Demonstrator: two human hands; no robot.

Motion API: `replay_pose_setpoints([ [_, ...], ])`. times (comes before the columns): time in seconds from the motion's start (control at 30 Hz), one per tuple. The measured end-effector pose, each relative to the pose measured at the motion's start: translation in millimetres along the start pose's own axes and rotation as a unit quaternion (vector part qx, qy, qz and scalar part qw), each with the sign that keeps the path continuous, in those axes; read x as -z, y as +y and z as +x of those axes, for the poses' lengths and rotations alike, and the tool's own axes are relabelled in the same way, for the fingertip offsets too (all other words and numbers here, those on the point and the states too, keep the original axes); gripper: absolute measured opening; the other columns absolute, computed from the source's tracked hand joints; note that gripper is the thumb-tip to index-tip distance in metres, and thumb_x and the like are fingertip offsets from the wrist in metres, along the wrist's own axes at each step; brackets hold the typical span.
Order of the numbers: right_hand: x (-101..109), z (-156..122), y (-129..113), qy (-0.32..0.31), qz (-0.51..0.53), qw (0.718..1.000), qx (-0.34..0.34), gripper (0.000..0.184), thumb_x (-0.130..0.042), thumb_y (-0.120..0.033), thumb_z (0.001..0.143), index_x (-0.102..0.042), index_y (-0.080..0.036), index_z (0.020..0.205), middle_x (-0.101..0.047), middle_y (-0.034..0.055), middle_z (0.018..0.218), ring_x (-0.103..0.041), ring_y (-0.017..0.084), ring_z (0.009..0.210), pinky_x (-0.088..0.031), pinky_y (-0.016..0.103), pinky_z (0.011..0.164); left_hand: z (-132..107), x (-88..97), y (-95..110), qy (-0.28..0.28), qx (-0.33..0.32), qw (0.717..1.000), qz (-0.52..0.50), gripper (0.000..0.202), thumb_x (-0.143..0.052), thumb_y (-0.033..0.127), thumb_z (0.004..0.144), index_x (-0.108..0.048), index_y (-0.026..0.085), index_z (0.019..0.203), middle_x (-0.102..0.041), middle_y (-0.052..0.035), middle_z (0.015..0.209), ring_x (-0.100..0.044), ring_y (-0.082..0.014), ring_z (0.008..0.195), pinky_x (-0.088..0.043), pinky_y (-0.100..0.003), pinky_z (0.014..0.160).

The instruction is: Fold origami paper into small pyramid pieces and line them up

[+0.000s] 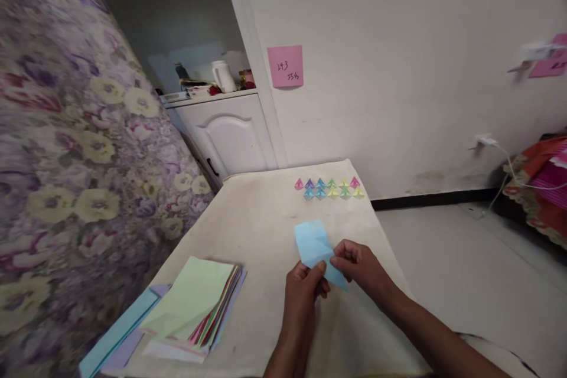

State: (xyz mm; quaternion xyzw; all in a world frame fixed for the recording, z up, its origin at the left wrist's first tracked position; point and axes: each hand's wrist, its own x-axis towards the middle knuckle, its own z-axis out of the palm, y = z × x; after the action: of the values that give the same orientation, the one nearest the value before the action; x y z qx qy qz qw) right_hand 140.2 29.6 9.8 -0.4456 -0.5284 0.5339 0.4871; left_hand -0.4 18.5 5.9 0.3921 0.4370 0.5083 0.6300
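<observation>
As hands [302,290] [361,264] seemingly pinch, blue paper [312,241] extends beyond.

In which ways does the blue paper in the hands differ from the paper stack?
The blue paper is held by the left hand and the right hand, while the paper stack lies on the table. The blue paper shows one colour; the paper stack has a pale green top and many-coloured edges. The blue paper looks thinner than the paper stack. Both are paper.
</observation>
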Motion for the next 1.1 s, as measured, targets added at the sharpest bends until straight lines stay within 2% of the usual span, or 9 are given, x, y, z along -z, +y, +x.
replay_pose_setpoints([
  [0.1, 1, -1, -3, 0.015, -0.006, 1.000, -0.001, 0.012, -0.057, -0.028, 0.076, -0.051, -0.018, 0.073, -0.052, -0.0051, 0.055, -0.047, 0.008, 0.044, -0.036, 0.020, 0.042, 1, 2.2, 0, 0.007, 0.003, 1.000, -0.004, 0.022, -0.065, 0.032, 0.073, -0.056, 0.013, 0.067, -0.054, 0.0023, 0.046, -0.042, -0.0073, 0.041, -0.030, -0.019, 0.043],
  [0.2, 2, -5, -9, 0.054, -0.041, 0.998, 0.017, 0.009, -0.052, -0.024, 0.077, -0.052, -0.019, 0.085, -0.059, -0.0024, 0.071, -0.052, 0.008, 0.045, -0.042, 0.021, 0.045, 3, 4.9, 1, 0.004, 0.007, 1.000, -0.018, 0.021, -0.065, 0.031, 0.073, -0.056, 0.013, 0.067, -0.053, 0.0028, 0.045, -0.041, -0.0069, 0.041, -0.029, -0.019, 0.042],
  [0.3, 4, -11, -16, 0.016, -0.076, 0.996, 0.037, 0.016, -0.049, -0.020, 0.077, -0.054, -0.021, 0.092, -0.062, 0.0001, 0.089, -0.056, 0.007, 0.048, -0.047, 0.022, 0.049, 3, 6.8, 1, -0.007, 0.015, 0.999, -0.041, 0.021, -0.065, 0.032, 0.073, -0.055, 0.014, 0.067, -0.052, 0.0031, 0.043, -0.040, -0.0064, 0.040, -0.027, -0.019, 0.042],
  [0.33, 4, -12, -17, -0.009, -0.079, 0.996, 0.038, 0.018, -0.048, -0.019, 0.077, -0.055, -0.021, 0.094, -0.062, -0.0001, 0.088, -0.057, 0.008, 0.048, -0.047, 0.023, 0.049, 3, 7.2, 1, -0.013, 0.019, 0.999, -0.049, 0.022, -0.065, 0.032, 0.073, -0.055, 0.014, 0.067, -0.052, 0.0030, 0.043, -0.040, -0.0064, 0.039, -0.027, -0.019, 0.042],
  [0.4, 4, -15, -17, -0.056, -0.079, 0.995, 0.033, 0.022, -0.046, -0.017, 0.077, -0.057, -0.021, 0.096, -0.062, -0.0028, 0.071, -0.057, 0.009, 0.047, -0.047, 0.023, 0.049, 3, 7.3, 2, -0.024, 0.030, 0.997, -0.062, 0.022, -0.065, 0.033, 0.073, -0.056, 0.013, 0.068, -0.052, 0.0029, 0.043, -0.040, -0.0061, 0.039, -0.026, -0.019, 0.042],
  [0.5, 4, -15, -14, -0.089, -0.087, 0.991, 0.042, 0.026, -0.043, -0.012, 0.076, -0.060, -0.020, 0.094, -0.053, -0.0060, 0.052, -0.056, 0.011, 0.047, -0.046, 0.022, 0.048, 1, 6.1, 3, -0.032, 0.044, 0.996, -0.066, 0.023, -0.067, 0.034, 0.070, -0.058, 0.013, 0.070, -0.053, 0.0027, 0.046, -0.040, -0.0057, 0.039, -0.025, -0.018, 0.041],
  [0.7, 9, -13, -16, -0.098, -0.096, 0.985, 0.101, 0.025, -0.044, -0.007, 0.072, -0.065, -0.019, 0.078, -0.056, -0.0008, 0.076, -0.058, 0.010, 0.059, -0.048, 0.023, 0.054, -2, 4.2, 7, -0.043, 0.039, 0.998, -0.012, 0.022, -0.066, 0.032, 0.071, -0.059, 0.012, 0.069, -0.053, 0.0020, 0.045, -0.041, -0.0060, 0.039, -0.026, -0.018, 0.041],
  [0.97, 17, -11, -17, -0.130, -0.075, 0.986, 0.071, 0.015, -0.053, -0.014, 0.075, -0.067, -0.018, 0.079, -0.056, -0.0001, 0.077, -0.058, 0.012, 0.062, -0.047, 0.025, 0.058, -3, 4.7, 6, -0.042, 0.025, 0.998, 0.026, 0.024, -0.067, 0.034, 0.070, -0.059, 0.012, 0.068, -0.055, 0.0013, 0.047, -0.044, -0.0077, 0.041, -0.031, -0.019, 0.041],
  [1.1, 15, -11, -18, -0.099, -0.046, 0.992, 0.067, 0.011, -0.053, -0.021, 0.079, -0.063, -0.018, 0.082, -0.059, 0.0010, 0.075, -0.056, 0.012, 0.065, -0.047, 0.026, 0.061, -2, 6.1, 5, -0.021, 0.010, 0.999, 0.039, 0.024, -0.068, 0.035, 0.069, -0.060, 0.012, 0.069, -0.055, 0.0012, 0.046, -0.045, -0.0085, 0.041, -0.033, -0.019, 0.043],
])
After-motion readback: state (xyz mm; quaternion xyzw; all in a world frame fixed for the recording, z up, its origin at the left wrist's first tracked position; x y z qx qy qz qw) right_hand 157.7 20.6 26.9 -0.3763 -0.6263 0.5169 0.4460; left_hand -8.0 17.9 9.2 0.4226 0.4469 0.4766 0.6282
